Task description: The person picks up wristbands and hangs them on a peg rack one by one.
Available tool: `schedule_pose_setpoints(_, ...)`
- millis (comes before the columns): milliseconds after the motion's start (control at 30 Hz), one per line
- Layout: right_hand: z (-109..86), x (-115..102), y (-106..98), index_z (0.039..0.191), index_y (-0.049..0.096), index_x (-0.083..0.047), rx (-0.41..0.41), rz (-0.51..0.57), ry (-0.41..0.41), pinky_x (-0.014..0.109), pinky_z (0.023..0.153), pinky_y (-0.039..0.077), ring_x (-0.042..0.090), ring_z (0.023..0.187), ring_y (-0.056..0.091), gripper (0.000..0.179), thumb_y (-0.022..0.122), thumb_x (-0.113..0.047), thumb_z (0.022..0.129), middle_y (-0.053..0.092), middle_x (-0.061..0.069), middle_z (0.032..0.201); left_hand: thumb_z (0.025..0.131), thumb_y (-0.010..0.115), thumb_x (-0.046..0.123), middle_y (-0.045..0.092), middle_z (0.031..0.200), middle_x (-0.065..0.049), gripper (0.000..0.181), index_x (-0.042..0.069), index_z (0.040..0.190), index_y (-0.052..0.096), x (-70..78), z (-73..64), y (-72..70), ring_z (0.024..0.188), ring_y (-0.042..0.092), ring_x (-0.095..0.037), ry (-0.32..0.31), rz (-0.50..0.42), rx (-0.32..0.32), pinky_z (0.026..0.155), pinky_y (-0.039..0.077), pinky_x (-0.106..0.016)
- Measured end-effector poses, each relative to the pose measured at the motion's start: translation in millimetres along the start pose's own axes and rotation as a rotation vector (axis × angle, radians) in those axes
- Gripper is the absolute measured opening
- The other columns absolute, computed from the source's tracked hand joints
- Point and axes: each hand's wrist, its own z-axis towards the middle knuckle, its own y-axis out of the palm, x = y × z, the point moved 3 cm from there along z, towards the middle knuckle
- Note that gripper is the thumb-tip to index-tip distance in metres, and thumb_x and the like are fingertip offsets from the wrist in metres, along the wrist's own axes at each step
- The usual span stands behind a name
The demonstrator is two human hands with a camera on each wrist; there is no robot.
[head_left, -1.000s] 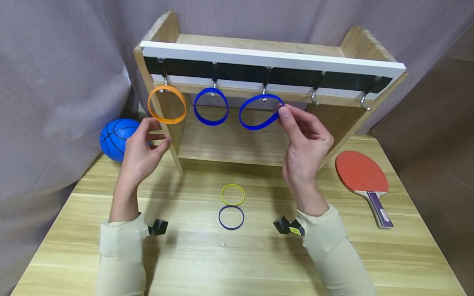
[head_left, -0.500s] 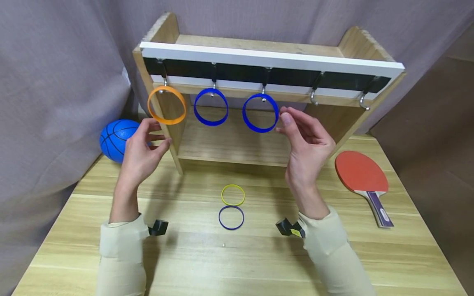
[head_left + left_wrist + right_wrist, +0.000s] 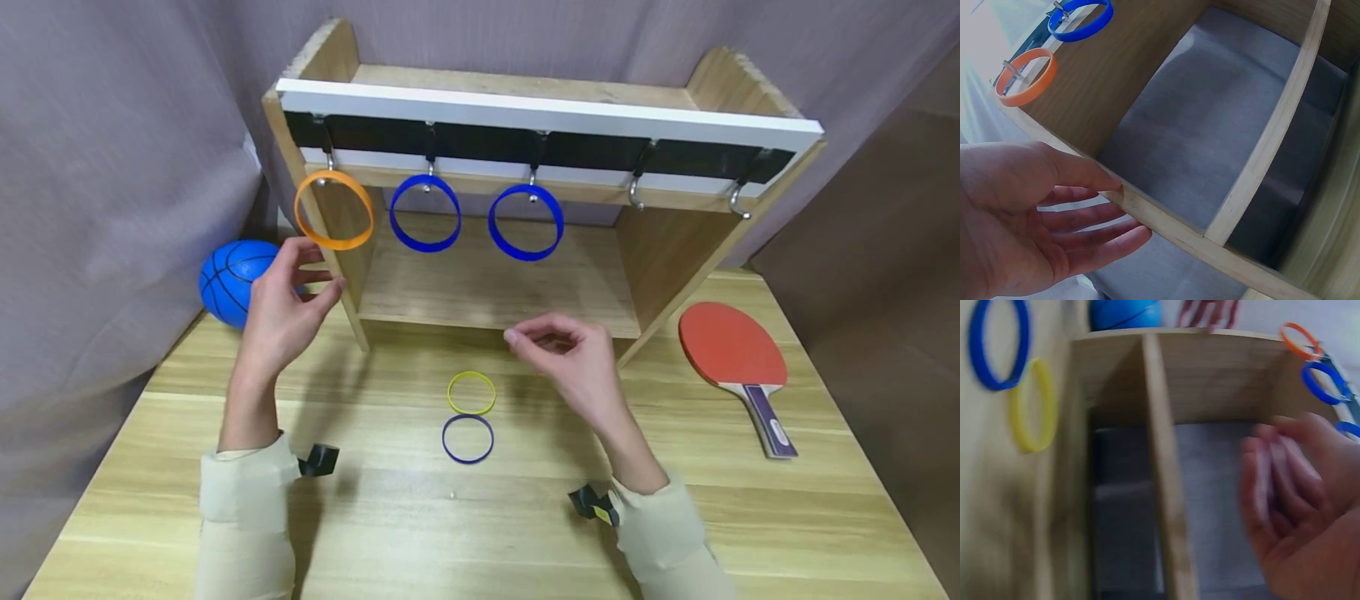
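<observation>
Below and left of your right hand [image 3: 566, 358], the nearer one, its loosely curled grip holding nothing, the thin, round, rubbery-looking yellow band [image 3: 448, 392] lies flat on the desk [image 3: 517, 525], without a long axis, while your left hand [image 3: 285, 304] rests relaxed fingers against the wooden shelf [image 3: 487, 283].

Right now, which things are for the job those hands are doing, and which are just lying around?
Likely for the job:
orange ring and two blue rings on hooks
yellow ring and dark blue ring on the table
shelf with the hooks

Likely just lying about:
blue ball
red paddle
</observation>
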Motion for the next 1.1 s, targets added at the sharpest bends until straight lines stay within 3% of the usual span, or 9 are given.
schedule_pose_setpoints(133,-6.4,22.2,19.2,0.089,0.077,-0.019,-0.176,-0.359,0.052,0.026,0.057,0.053,0.007,0.065,0.063,0.004,0.077,-0.022,0.086,0.068,-0.012,0.076,0.089,0.070,0.009,0.061,0.119,-0.009,0.042,0.006,0.127,0.052,0.5,0.1,-0.6,0.102,0.066,-0.024,0.000,0.009,0.001,0.079,0.057,-0.039)
schedule_pose_setpoints(333,-9.7,52.9,42.3,0.089,0.076,-0.018,-0.250,-0.566,0.077,0.027,0.056,0.049,0.003,0.063,0.059,0.005,0.078,-0.020,0.084,0.065,-0.014,0.072,0.089,0.071,0.008,0.061,0.119,-0.009,0.042,0.006,0.126,0.052,0.7,-0.2,-2.0,0.101,0.066,-0.024,0.003,0.012,0.007,0.079,0.058,-0.037)
schedule_pose_setpoints(567,-12.6,70.6,54.1,0.087,0.076,-0.016,-0.267,-0.634,0.072,0.027,0.054,0.047,0.004,0.062,0.058,0.008,0.080,-0.020,0.081,0.063,-0.014,0.070,0.090,0.070,0.009,0.061,0.120,-0.010,0.042,0.006,0.128,0.052,1.6,-0.3,-1.8,0.103,0.066,-0.025,-0.001,0.009,-0.003,0.080,0.057,-0.041)
schedule_pose_setpoints(1100,-11.9,75.9,50.6,0.085,0.077,-0.015,-0.258,-0.638,0.151,0.030,0.057,0.049,0.006,0.064,0.059,0.006,0.080,-0.019,0.081,0.066,-0.012,0.071,0.090,0.070,0.009,0.061,0.121,-0.010,0.043,0.005,0.128,0.051,2.0,0.2,-1.1,0.103,0.066,-0.025,0.011,0.021,-0.007,0.080,0.057,-0.043)
